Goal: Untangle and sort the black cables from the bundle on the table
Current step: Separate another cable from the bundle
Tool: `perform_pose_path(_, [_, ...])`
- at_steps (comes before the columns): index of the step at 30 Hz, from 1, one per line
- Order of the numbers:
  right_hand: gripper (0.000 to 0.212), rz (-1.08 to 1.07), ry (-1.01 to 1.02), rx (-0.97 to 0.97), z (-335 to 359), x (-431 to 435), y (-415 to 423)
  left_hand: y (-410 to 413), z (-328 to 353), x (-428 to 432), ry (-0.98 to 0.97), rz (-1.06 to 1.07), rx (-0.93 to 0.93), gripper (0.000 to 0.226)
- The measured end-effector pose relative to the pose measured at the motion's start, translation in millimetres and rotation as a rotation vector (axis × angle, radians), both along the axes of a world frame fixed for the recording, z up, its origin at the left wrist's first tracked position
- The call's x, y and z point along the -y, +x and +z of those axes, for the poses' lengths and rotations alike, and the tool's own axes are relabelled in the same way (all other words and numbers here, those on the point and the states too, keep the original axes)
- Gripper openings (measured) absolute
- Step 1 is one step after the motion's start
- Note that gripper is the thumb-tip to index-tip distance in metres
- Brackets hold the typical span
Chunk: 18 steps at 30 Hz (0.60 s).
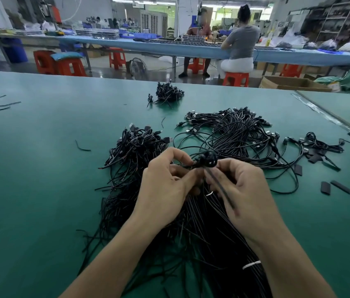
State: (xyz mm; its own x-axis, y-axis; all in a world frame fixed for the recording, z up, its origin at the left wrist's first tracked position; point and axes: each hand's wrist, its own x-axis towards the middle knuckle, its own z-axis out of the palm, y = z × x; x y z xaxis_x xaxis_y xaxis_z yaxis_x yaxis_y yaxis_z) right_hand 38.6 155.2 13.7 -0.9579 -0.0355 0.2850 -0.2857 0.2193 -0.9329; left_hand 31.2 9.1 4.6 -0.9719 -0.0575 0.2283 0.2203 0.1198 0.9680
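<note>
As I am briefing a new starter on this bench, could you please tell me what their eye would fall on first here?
First, the hands at mid-table: the left hand and right hand pinch a knotted black cable between them. Beneath them sprawls the tangled bundle, with a neater fan of plugged cables behind on the right and a small heap farther back.

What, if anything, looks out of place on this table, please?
Only stray bits: short cable offcuts lie scattered at the far left of the table, one curved offcut sits alone left of the bundle, and flat black sleeve pieces are strewn at the right.
</note>
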Motion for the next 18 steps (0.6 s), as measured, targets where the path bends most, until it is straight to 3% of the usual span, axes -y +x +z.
perform_pose_path(6, [0.021,0.095,-0.018,0.152,-7,2,-1,1,8,0,0.117,-0.051,0.024,0.03])
perform_pose_path(10, [0.01,0.125,0.068,0.151,-14,3,-2,7,14,-4,0.167,-0.176,0.004,0.008])
perform_pose_path(12, [0.014,0.115,0.054,0.145,-15,3,-1,10,15,-7,0.166,-0.215,-0.049,0.023])
perform_pose_path(14, [0.033,0.096,0.03,0.157,-15,2,-1,10,15,-8,0.135,-0.205,-0.099,0.03])
perform_pose_path(16, [0.012,0.034,-0.006,0.202,-15,0,-3,10,13,-8,0.067,-0.176,-0.11,0.016])
perform_pose_path(18, [0.014,-0.067,0.007,0.202,-16,-2,-5,9,9,-8,-0.028,-0.128,-0.102,0.009])
